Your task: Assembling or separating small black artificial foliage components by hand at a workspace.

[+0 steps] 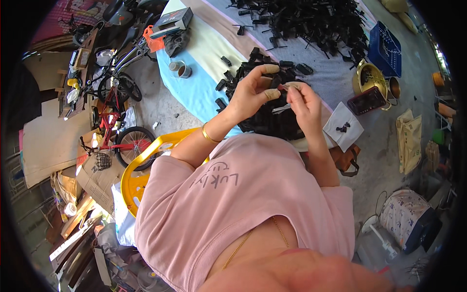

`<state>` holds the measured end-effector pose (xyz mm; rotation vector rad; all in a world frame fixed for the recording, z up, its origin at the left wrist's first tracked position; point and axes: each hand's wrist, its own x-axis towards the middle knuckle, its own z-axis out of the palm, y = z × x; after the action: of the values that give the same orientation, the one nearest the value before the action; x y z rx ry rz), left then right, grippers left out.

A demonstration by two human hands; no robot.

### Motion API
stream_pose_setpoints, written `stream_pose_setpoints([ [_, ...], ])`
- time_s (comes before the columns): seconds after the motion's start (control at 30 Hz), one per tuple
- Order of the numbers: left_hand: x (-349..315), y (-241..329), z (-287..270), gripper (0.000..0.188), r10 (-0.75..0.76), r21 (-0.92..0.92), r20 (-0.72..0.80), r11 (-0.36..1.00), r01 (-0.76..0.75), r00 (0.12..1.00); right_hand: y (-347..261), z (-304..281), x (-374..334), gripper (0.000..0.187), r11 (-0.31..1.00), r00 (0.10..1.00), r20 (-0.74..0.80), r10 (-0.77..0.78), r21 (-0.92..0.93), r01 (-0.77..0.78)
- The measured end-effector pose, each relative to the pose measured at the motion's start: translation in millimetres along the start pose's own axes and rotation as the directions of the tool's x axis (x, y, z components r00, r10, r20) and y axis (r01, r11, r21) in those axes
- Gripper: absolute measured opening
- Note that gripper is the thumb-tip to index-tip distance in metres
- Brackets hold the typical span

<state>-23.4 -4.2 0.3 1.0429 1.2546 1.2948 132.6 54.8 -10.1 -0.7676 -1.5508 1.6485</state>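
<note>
My left hand (250,96) has pale coverings on its thumb and index fingertip. Between them it pinches a small black plastic part (276,81). Close by on the right, my right hand (305,103) has thumb and fingers pressed together at that part, around something too small to name. A thin silvery tool (280,110) shows just below the right fingers; whether they hold it I cannot tell. Beneath both hands lies a heap of black plastic parts (272,124) close to my body. A larger pile of similar parts (311,22) spreads over the far cloth.
On the right stand a blue basket (382,53), a brass-coloured pot (362,87), a phone (367,101) and white paper (346,138) with small black pieces. Cups (184,72) and a box (172,22) sit at left on the striped cloth (199,95). A yellow chair (134,182) is beside me.
</note>
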Motion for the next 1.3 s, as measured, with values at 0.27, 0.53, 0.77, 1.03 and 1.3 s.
stream_pose_setpoints([
  [0.27,-10,1,11,0.032,0.122,0.121,-0.154,0.987,-0.104,0.98,-3,8,-1,0.014,0.988,0.997,0.065,-0.036,-0.147,0.045],
  [0.53,-18,5,12,0.026,0.18,0.197,-0.176,0.97,-0.145,0.968,-15,13,-3,0.017,0.963,0.995,0.058,-0.087,-0.25,0.099],
  [0.77,-16,5,15,0.024,0.483,0.55,-0.154,0.766,-0.331,0.862,-5,11,-3,0.016,0.983,0.997,0.03,0.064,-0.176,-0.058],
  [1.03,-9,16,10,0.032,-0.066,-0.263,-0.242,0.965,0.0,0.968,-14,2,-3,0.011,0.979,0.995,0.022,-0.101,-0.176,0.104],
  [1.3,-4,2,0,0.035,-0.254,-0.674,0.2,0.665,0.321,0.946,-24,-3,-12,0.008,0.903,0.92,0.015,-0.392,-0.183,0.388],
])
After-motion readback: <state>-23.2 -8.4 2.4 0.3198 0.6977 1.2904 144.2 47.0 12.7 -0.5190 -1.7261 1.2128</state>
